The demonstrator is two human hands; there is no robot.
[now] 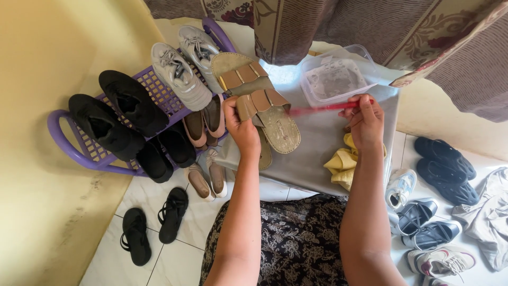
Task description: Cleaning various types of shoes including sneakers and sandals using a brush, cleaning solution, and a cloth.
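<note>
L hand [241, 124] has its fingers closed round the strap end of a tan slide sandal [270, 119], holding it sole-up & tilted over the grey surface [317, 153]. A 2nd tan sandal [238, 71] lies just behind it, strap side up, toward the rack. R hand [368, 122] grips a thin red brush [325, 107], fingers pinched on its handle end; the brush is blurred, its far end reaching to the held sandal's strap, contact not clear.

On the surface: a clear plastic tub [338, 77] at the far edge, a yellow cloth [341, 164] bunched near the R wrist.

Left of the surface stands a purple shoe rack [69, 140] w/ black shoes [114, 119], grey sneakers [182, 66] & pink flats [206, 119]. Black flip-flops [153, 222] lie on the tiled floor [174, 259] below it.

R side on the floor: black clogs [444, 167], dark strappy sandals [423, 225], a white sneaker [399, 188], a grey garment [489, 212]. Patterned curtain [344, 24] hangs at the top. Person's lap is covered w/ dark floral fabric [296, 243].
</note>
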